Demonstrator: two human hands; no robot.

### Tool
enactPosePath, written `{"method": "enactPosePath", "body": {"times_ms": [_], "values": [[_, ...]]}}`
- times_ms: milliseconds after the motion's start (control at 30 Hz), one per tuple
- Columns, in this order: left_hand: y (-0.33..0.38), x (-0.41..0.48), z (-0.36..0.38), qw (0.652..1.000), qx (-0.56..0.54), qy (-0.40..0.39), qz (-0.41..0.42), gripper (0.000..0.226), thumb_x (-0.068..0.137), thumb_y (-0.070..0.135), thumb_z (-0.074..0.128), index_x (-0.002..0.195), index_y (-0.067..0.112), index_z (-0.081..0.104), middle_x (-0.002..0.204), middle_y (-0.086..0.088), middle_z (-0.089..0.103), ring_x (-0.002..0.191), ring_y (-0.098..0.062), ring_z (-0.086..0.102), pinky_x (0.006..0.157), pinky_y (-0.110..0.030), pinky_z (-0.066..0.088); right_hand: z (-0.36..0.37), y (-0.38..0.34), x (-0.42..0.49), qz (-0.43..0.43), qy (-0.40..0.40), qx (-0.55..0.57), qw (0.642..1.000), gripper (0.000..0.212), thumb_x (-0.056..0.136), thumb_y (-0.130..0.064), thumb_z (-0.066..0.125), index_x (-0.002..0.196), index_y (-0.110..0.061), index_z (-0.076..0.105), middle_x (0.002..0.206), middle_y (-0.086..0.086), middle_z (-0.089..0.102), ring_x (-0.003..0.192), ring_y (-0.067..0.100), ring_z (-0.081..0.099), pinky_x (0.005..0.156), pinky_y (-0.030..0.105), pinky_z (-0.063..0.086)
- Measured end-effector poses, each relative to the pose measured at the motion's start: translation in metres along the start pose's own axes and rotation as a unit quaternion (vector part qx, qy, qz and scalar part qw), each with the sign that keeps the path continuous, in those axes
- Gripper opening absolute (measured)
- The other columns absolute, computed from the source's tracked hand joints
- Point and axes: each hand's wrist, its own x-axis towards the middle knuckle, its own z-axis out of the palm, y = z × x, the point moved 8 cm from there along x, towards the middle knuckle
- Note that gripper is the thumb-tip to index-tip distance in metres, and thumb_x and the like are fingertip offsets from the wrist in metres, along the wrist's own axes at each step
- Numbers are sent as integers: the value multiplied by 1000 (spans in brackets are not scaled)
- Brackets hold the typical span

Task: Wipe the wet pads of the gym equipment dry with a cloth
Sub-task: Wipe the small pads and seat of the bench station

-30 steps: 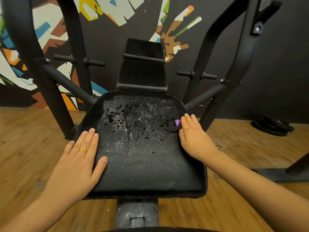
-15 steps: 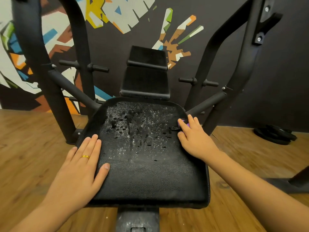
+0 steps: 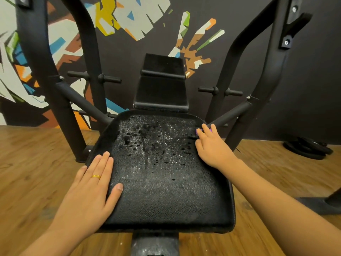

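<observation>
The black seat pad (image 3: 166,191) of a gym machine fills the middle of the view. Water drops and a wet sheen cover its far half, while its near half looks dull. My left hand (image 3: 92,187) lies flat on the pad's left edge, fingers straight, a gold ring on one finger. My right hand (image 3: 212,146) rests at the pad's far right corner with straight fingers pressing on a purple cloth (image 3: 209,129). Only small bits of the cloth show between and beside the fingers. A black back pad (image 3: 162,93) stands upright behind the seat.
Thick black frame tubes rise on the left (image 3: 46,71) and the right (image 3: 267,80), with slanted bars meeting the seat's far corners. Black weight plates (image 3: 308,147) lie on the wooden floor (image 3: 27,172) at the right. A painted dark wall stands behind.
My right hand has slid with the cloth along the pad's right edge toward the far corner. My left hand has stayed in place on the left edge.
</observation>
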Motion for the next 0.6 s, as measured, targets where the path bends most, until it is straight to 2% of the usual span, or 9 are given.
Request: {"method": "enactPosePath", "body": {"times_ms": [33,134,200,234,300,367,434,534,601], "values": [[0,0,0,1000,-1,-1,-2,77,99,58,27,153,5,39,162,-8,31,149,-22,29,116,-41,19,-3,-6,-13,-6,6,3,1000,81,95,-41,-1,149,5,38,154,22,37,140,27,15,125,45,8],[1,1,-1,1000,1,0,2,77,98,56,29,152,3,41,161,-10,34,148,-24,31,116,-41,19,-4,-16,-44,-11,-28,-6,1000,54,110,-26,20,156,1,25,163,15,24,150,31,8,123,35,-8],[1,0,0,1000,4,-4,3,77,98,57,29,152,3,41,161,-10,33,149,-23,30,117,-41,18,0,-12,-47,-18,-21,-16,999,52,110,-22,26,157,-1,24,165,13,21,152,33,8,120,31,-14],[1,0,0,1000,3,-6,1,77,99,57,28,152,4,40,162,-9,32,149,-23,29,117,-41,18,2,-8,-43,-25,-14,-11,1000,51,110,-23,27,157,-2,27,164,13,23,152,35,10,122,34,-12],[0,0,0,1000,0,-8,1,78,99,58,27,153,4,39,163,-8,30,150,-22,28,117,-41,18,7,-2,-29,-34,-14,5,999,48,108,-22,29,148,1,40,154,15,38,146,35,23,127,43,4],[1,0,0,1000,-1,-6,1,78,99,59,25,154,5,37,163,-7,29,150,-21,27,118,-40,17,10,1,-9,-38,-6,16,999,46,104,-20,28,127,9,55,131,23,53,125,32,37,118,47,18],[1,-1,-1,1000,1,-4,1,77,99,58,26,155,6,37,163,-7,28,150,-21,26,118,-40,16,6,1,17,-36,4,7,999,55,98,-21,22,113,15,60,117,29,59,112,33,41,106,49,21],[-3,0,2,1000,10,-12,3,77,100,59,25,155,7,36,163,-6,28,150,-18,24,117,-38,16,6,7,58,-12,-20,-19,1000,42,105,-14,30,133,9,49,140,23,46,125,43,42,117,48,17],[-2,-1,-1,1000,18,-12,-2,78,101,61,23,155,8,36,163,-5,29,150,-17,24,117,-37,15,7,12,74,6,-14,-11,1000,40,105,-15,31,138,3,45,145,18,43,129,41,41,120,46,14]]}}
